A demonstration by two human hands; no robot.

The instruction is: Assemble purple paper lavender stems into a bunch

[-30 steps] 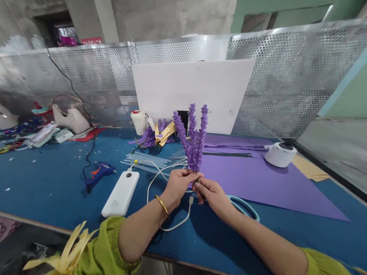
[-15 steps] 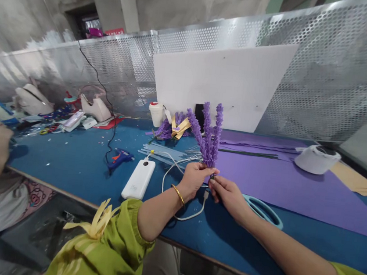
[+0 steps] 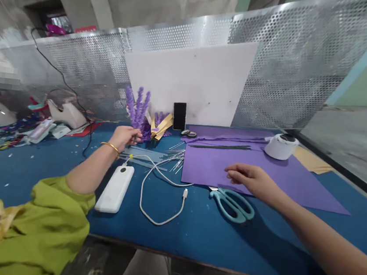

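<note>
My left hand [image 3: 126, 139] is closed around the lower end of a bunch of purple artificial lavender [image 3: 138, 108]. The spikes stand upright, close to another purple bundle with beige strips [image 3: 161, 127] near the back of the table. My right hand [image 3: 247, 176] hovers over a large purple sheet [image 3: 207, 164], holding nothing, its fingers loosely extended with the thumb apart. Below that hand lie scissors [image 3: 233, 205] with light blue handles. Thin dark green stems [image 3: 220, 146] rest on the sheet.
On the blue table [image 3: 172, 237] lie a white power bank [image 3: 115, 189], its cable [image 3: 142, 194], translucent glue sticks [image 3: 143, 156] and thin wires [image 3: 178, 159]. A phone [image 3: 179, 116] leans against a white board [image 3: 190, 81]. A white roll [image 3: 281, 146] sits right.
My left hand has carried the lavender left toward the other bundle. My right hand has let go of the stems and moved right, over the purple sheet. The view has turned right.
</note>
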